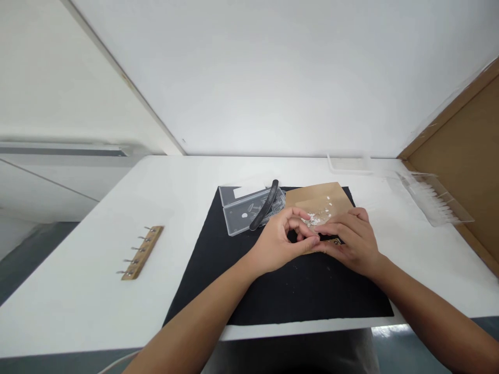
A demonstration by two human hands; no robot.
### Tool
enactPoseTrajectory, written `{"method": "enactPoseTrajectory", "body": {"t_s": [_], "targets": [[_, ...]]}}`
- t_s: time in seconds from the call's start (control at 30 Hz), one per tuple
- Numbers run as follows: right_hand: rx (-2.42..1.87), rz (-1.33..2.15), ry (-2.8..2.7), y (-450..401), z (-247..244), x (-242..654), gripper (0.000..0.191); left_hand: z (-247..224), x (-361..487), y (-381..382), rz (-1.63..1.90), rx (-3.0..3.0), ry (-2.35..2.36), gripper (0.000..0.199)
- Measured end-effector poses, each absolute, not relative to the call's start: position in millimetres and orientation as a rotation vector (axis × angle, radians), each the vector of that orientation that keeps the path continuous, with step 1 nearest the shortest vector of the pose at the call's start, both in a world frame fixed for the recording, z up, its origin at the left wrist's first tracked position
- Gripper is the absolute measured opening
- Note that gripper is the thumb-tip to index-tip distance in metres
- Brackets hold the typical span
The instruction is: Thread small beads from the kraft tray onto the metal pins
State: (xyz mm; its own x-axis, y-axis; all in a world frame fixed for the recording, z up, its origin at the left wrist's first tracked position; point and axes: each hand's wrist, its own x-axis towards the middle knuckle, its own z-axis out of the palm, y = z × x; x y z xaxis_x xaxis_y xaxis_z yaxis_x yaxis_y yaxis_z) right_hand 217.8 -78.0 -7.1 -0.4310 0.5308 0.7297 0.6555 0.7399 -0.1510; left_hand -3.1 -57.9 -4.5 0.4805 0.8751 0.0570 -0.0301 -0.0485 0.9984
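My left hand (283, 238) and my right hand (351, 240) meet above a black mat (296, 296), fingertips pinched together. Whatever lies between the fingers is too small or hidden to make out. Just beyond them, brown paper (317, 192) carries a scatter of small white flakes (314, 219). Left of the paper lies an opened clear plastic box (236, 226) with several clear nail tips inside. A black curved nail file (265, 205) rests across the box.
A wooden strip (143, 253) with several metal pegs lies on the white table (89, 291) at left. At the back right are a clear tray (349, 165) and a clear sheet with several long pieces (431, 200). A brown-framed panel (463, 140) borders the right side.
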Motion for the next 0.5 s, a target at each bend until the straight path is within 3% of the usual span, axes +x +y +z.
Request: {"method": "enactPoseTrajectory", "body": {"t_s": [0.17,0.37,0.5], "targets": [[-0.891,-0.110,-2.152,-78.5,-8.1,219.4,0.020,-8.3,-4.8,-57.7,0.842,1.493,0.781,0.044],[-0.920,0.036,-2.160,-77.1,-9.9,217.3,0.022,-3.1,-10.0,-56.5,1.053,2.061,0.961,0.016],[-0.978,0.106,-2.217,-78.0,-14.3,213.8,0.028,-4.4,-12.0,-52.1,1.251,2.254,1.066,0.010]]}}
